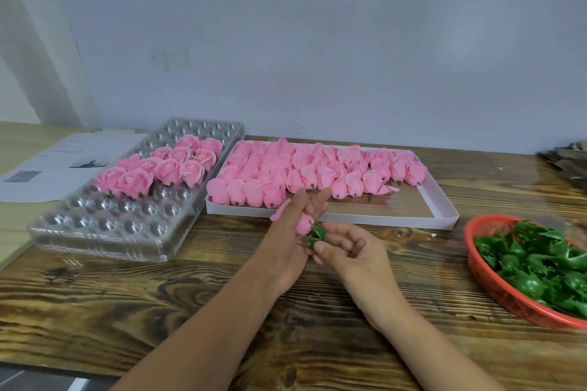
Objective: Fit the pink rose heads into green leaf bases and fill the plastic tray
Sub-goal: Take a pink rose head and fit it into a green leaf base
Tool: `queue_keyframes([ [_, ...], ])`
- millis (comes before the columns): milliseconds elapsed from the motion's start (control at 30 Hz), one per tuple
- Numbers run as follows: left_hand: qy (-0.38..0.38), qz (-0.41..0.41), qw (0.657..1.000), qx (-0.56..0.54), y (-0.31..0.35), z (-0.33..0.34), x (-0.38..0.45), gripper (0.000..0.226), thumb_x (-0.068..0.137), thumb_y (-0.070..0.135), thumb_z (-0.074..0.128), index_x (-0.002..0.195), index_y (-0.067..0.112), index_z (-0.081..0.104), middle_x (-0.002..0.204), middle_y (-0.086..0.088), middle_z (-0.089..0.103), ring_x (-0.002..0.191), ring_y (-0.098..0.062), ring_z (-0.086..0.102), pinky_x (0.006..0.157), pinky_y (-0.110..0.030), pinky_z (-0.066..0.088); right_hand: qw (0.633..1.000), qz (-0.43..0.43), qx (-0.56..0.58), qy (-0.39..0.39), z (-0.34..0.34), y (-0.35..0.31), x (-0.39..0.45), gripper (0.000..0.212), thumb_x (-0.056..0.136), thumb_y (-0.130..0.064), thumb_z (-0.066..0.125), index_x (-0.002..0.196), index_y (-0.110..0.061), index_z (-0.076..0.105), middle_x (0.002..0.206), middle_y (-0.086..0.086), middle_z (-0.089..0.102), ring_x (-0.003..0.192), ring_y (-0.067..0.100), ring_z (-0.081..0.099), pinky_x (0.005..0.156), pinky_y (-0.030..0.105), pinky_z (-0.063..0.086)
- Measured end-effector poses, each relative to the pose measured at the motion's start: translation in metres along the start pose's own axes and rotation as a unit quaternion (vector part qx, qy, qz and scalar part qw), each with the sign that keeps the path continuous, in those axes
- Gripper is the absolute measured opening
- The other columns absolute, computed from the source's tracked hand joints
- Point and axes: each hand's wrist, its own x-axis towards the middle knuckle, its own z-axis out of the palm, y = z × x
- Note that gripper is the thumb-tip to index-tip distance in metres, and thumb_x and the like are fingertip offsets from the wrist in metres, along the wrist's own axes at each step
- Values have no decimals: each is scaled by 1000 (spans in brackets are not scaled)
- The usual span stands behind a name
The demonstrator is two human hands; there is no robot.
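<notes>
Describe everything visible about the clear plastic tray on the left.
The clear plastic tray is a thin, glossy moulded sheet with rows of round cups. It lies flat on the wooden table, left of the white box, its far corner over some papers. Finished pink roses with green bases fill its middle rows; near and far rows stand empty. Neither hand touches it.

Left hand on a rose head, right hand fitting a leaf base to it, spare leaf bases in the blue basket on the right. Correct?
Not quite: the head view shows the basket is red, not blue. The left hand does hold the rose head, the right hand the leaf base.
</notes>
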Motion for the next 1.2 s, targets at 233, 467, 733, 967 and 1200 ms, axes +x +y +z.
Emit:
queue_keyframes([
  [233, 13, -4, 999, -31, -2, 0, 0, 36, 88, 49, 61, 61, 25, 60, 128, 3, 71, 128, -13, 61, 112, -41, 42, 992, -62, -108, 26, 0, 5, 1, 34, 80, 13, 71, 107, -8, 71, 95, 4, 77, 86, 13, 73, 82, 26, 59],
  [467, 8, -15, 997, -75, -2, -1, 0, 39, 90, 49, 60, 61, 24, 60, 130, 3, 71, 130, -14, 59, 117, -46, 37, 981, -78, -169, 46, 3, 10, 0, 38, 81, 6, 74, 115, -12, 71, 99, 0, 77, 86, 14, 74, 89, 39, 59],
  [733, 1, -20, 997, -73, -3, -2, -1, 39, 89, 49, 61, 62, 22, 60, 130, 2, 71, 119, -11, 67, 115, -51, 39, 970, -107, -211, 61, 4, 12, 0, 38, 82, -5, 78, 118, -14, 71, 97, -8, 77, 86, 8, 73, 85, 42, 60],
  [967, 2, -28, 996, -82, -2, 2, -4, 36, 87, 49, 62, 66, 20, 61, 128, 1, 72, 116, -14, 69, 97, -45, 53, 958, -151, -237, 53, 5, 9, -1, 54, 80, -4, 79, 98, -53, 64, 92, -33, 71, 83, -2, 71, 79, 13, 54],
  [1200, 15, -36, 996, -78, -1, 4, -6, 43, 97, 48, 54, 66, 22, 68, 128, 3, 71, 124, -16, 64, 91, -40, 54, 911, -223, -342, 49, 3, 10, -4, 65, 82, -17, 76, 118, -66, 54, 80, -43, 64, 83, -9, 68, 77, 4, 48],
])
